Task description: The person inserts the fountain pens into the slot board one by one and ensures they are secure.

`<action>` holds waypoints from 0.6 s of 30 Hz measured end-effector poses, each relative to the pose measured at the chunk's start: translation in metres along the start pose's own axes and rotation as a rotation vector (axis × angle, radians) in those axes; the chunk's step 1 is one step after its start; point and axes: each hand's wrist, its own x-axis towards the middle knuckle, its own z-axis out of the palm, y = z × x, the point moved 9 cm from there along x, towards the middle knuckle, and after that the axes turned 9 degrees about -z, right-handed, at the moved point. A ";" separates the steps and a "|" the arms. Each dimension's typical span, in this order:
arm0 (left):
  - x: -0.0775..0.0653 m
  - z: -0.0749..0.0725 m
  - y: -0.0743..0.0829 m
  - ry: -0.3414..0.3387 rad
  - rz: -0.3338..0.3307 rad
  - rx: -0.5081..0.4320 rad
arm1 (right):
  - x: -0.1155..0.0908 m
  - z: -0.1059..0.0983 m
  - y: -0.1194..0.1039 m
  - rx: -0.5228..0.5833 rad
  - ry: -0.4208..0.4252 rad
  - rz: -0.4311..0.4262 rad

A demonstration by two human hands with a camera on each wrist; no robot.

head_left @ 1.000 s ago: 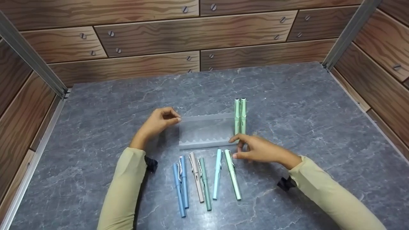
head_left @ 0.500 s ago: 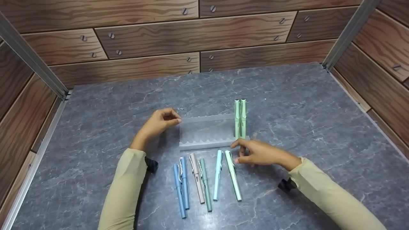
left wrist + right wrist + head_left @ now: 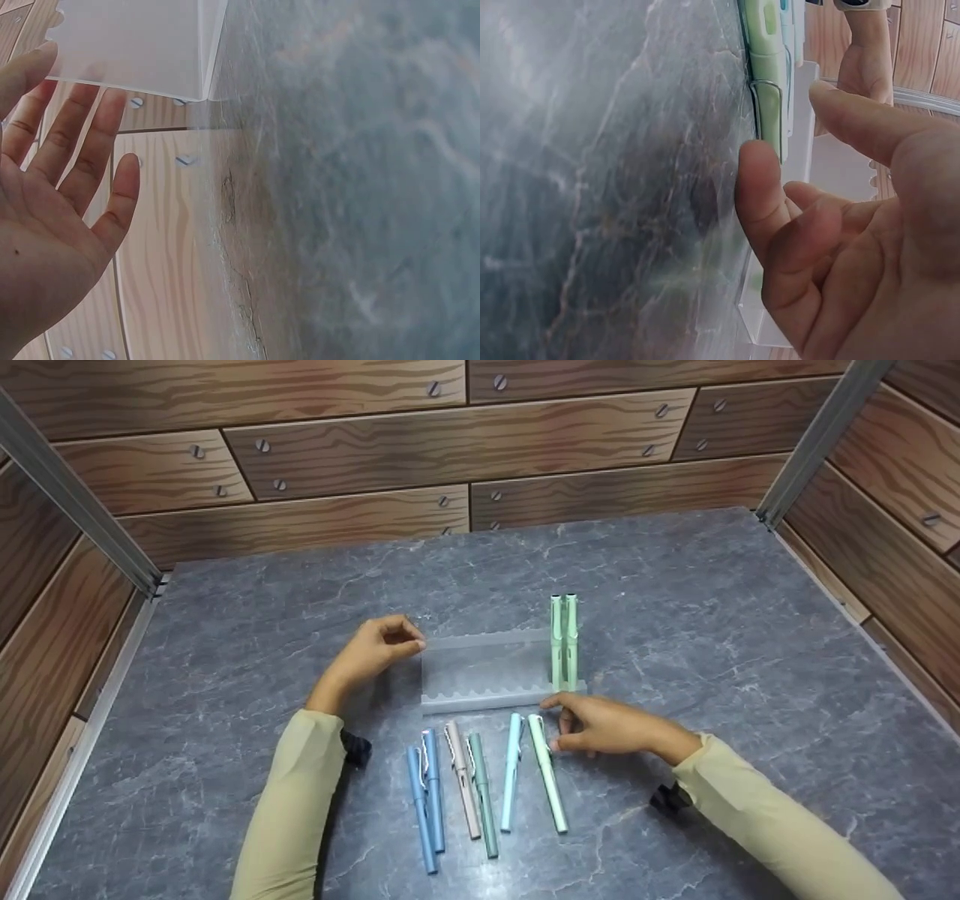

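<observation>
My left hand [image 3: 379, 649] pinches the left edge of a clear plastic pen rack [image 3: 487, 701] with notched edges, thumb and fingertips meeting at its corner in the left wrist view. Two light green pens [image 3: 564, 645] rest side by side in the rack's right end. My right hand [image 3: 607, 724] hovers by the rack's front right corner, fingers loosely bent, holding nothing. Its thumb is close beside a loose pale green pen [image 3: 549, 776]; whether they touch, I cannot tell. In the right wrist view that green pen [image 3: 765, 82] lies just beyond the fingertips.
Before the rack lie a light blue pen [image 3: 511, 776], a dark green pen [image 3: 484, 795], a grey-brown pen [image 3: 463, 780] and two blue pens [image 3: 433, 791]. The grey marbled table [image 3: 697, 645] is enclosed by wood-patterned walls [image 3: 360, 442].
My right hand has drawn back slightly from the two pens in the rack, uncovering their lower ends. My left hand stays at the rack's edge. The loose pens have not moved.
</observation>
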 end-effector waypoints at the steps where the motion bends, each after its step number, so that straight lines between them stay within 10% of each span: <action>1: 0.000 0.000 0.000 0.003 0.004 0.002 | 0.000 0.000 0.000 -0.006 0.001 -0.003; 18: 0.001 0.000 0.000 -0.003 0.007 -0.005 | 0.002 0.002 0.001 -0.106 0.018 -0.020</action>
